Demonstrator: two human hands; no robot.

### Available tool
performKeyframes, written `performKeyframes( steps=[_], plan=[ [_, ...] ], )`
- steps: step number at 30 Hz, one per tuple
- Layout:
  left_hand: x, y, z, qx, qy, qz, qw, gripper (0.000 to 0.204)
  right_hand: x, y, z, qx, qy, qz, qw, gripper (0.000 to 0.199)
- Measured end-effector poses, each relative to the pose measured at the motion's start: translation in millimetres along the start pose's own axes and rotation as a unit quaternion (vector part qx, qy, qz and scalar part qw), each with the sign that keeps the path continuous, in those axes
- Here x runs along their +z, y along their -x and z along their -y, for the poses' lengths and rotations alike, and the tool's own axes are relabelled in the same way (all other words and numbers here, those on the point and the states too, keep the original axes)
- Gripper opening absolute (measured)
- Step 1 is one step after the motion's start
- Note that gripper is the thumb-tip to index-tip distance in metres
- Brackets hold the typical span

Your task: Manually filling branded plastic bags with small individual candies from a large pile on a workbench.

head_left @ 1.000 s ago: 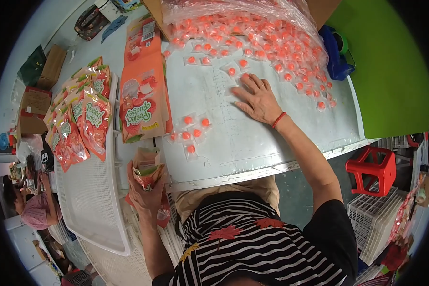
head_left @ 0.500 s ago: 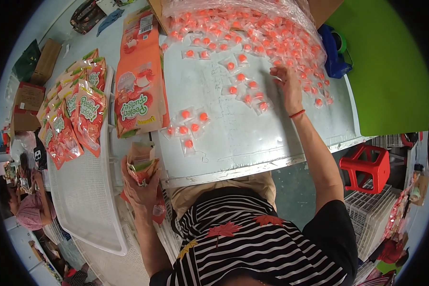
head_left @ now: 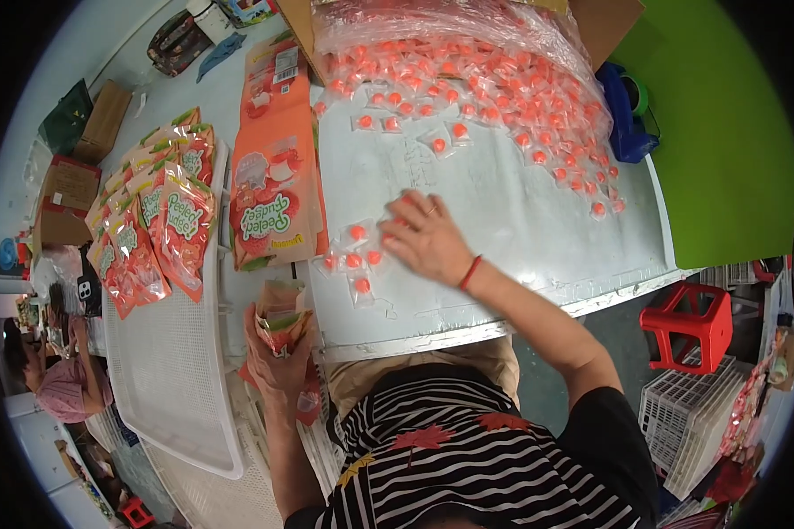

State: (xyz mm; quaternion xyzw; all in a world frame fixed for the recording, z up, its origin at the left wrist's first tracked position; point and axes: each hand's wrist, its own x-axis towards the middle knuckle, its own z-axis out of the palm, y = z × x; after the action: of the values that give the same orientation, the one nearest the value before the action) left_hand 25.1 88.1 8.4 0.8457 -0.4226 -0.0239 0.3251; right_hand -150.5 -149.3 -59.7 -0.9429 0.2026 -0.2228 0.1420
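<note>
Beside the table's near left edge, my left hand (head_left: 276, 368) is closed around a red and tan candy pouch (head_left: 282, 319), held upright with its top parted. My right hand (head_left: 430, 240) lies flat on the metal table (head_left: 520, 242), fingers stretched toward the left and pressed over some wrapped candies that it partly hides. Just left of those fingertips sits a small cluster of red candies (head_left: 354, 260) in clear wrappers. A big heap of the same wrapped candies (head_left: 503, 97) spills from a plastic-lined carton (head_left: 604, 31) at the far side.
Flat printed pouches (head_left: 272, 207) are stacked left of the candies. Filled pouches (head_left: 185, 225) rest over a white plastic tray (head_left: 163, 379). A blue tape dispenser (head_left: 628, 123) stands at the right. On the floor are a red stool (head_left: 690, 322) and white crates (head_left: 679, 406). Another person (head_left: 71, 379) sits far left.
My right hand has swept left and nearer across the table, from beside the heap to the small cluster. Several loose candies moved with it or under it. My left hand still holds the pouch.
</note>
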Motion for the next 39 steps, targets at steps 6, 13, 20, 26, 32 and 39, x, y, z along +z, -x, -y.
performKeyframes(
  steps=[6,13,20,26,32,39],
  plan=[
    [-5,-4,2,0.012,0.003,-0.014,1.000,0.087,8,-27,-15,-0.051,-0.079,-0.060,0.994,0.030],
    [-11,4,10,-0.046,0.006,-0.024,0.999,0.088,-17,-97,-125,0.159,0.112,-0.083,0.977,0.064],
    [-6,-4,19,-0.055,-0.020,-0.028,0.998,0.090,10,-110,-115,0.142,0.161,0.006,0.977,0.058],
    [0,-13,13,-0.035,-0.008,-0.014,0.999,0.090,21,-125,-118,0.047,0.135,-0.088,0.986,0.055],
    [-1,-12,17,-0.048,-0.011,-0.029,0.998,0.091,20,-118,-116,0.038,0.106,-0.029,0.993,0.039],
    [1,-10,21,-0.052,-0.006,-0.016,0.999,0.091,1,-70,-98,0.004,0.077,-0.041,0.996,0.035]
  ],
)
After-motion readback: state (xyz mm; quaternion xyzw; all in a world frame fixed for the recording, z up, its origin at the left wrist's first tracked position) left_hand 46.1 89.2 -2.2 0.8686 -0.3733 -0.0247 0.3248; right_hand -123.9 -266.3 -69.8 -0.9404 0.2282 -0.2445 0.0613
